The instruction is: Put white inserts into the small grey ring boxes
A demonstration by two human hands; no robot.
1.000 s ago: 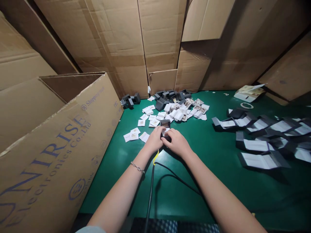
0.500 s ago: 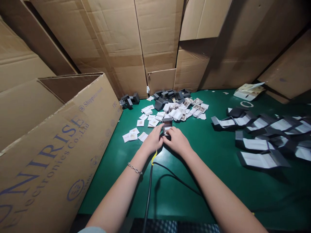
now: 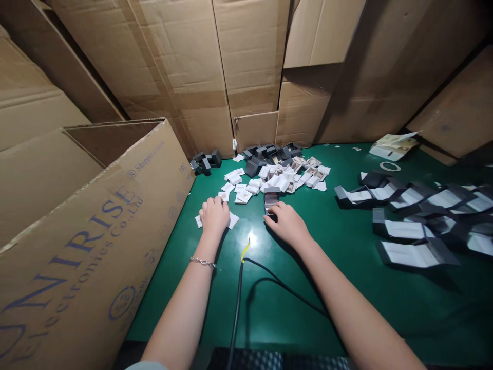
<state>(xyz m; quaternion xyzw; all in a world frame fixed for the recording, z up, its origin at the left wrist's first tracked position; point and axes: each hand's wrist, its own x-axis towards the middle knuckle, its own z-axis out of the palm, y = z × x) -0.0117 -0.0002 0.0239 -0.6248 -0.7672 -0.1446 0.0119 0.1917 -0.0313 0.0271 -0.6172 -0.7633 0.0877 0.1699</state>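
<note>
A small dark jewellery-type box (image 3: pixel 271 192) stands with its lid up on the green table. My right hand (image 3: pixel 287 221) is closed on the near part of this box, thumb at the front and fingers over the opening, so its inside is partly hidden. To the left, my left hand (image 3: pixel 214 216) lies over some flat white cards (image 3: pixel 233 220) with its fingers curled down. Its fingertips are hidden, and whatever they pinch cannot be made out. More white cards (image 3: pixel 243 194) lie just beyond, some with a small gold-coloured spot.
Behind the hands are a heap of white inserts (image 3: pixel 283 180) and dark boxes (image 3: pixel 264 154). Several opened dark boxes with white linings (image 3: pixel 408 254) spread out at right. A large carton (image 3: pixel 92 246) borders the left side. A black cable (image 3: pixel 238 303) with a yellow end lies in front.
My left hand has left the dark box and moved left onto the white cards. My right hand stays at the box, which has shifted slightly right.
</note>
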